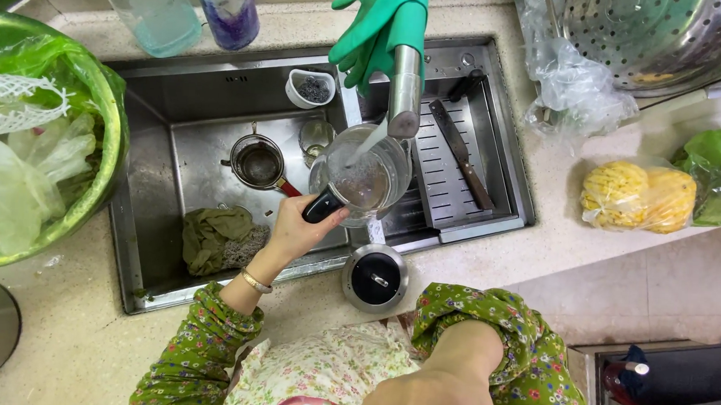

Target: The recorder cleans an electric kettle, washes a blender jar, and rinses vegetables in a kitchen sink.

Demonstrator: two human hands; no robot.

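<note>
My left hand [293, 230] grips the black handle [322, 205] of a clear glass pot [366, 178] and holds it over the steel sink [142, 216]. The pot sits under the metal tap [405, 90], and a stream of water runs into it. A green rubber glove [382, 23] is draped over the top of the tap. The pot's round lid [375, 277], with a black centre, lies on the counter at the sink's front edge. Only my right forearm [450, 371] shows, bent against my body at the bottom; the hand itself is cut off by the frame.
In the sink lie a small metal strainer [260, 163], a green cloth [211, 236] and a white cup [311, 87]. A knife [462, 150] rests on the drain rack. A green-lined basin [90, 180] stands left; bagged corn [636, 195] and a steel colander [665, 38] are right.
</note>
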